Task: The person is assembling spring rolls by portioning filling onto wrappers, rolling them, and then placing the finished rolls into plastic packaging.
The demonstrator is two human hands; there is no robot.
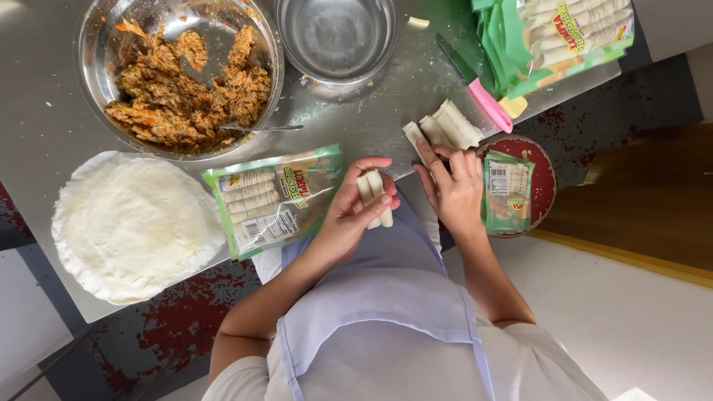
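Steel table (pixel 44 126), left hand (pixel 349 215) fingers curled around two white rolls (pixel 373 194), right hand (pixel 454 186) fingers spread flat on rolled pile (pixel 444 126)

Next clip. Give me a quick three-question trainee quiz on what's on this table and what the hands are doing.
1. True or false: the left hand holds rolled white wrappers.
2. What does the right hand touch? A) the knife with the pink handle B) the row of finished rolls C) the stack of round wrappers
3. Fill in: the spoon rests in the bowl of ____.

Key
1. True: two rolls sit in its fingers.
2. B: its fingers rest on the nearest roll at the table edge.
3. Filling: a brown-orange mix; the smaller steel bowl beside it holds none of it.
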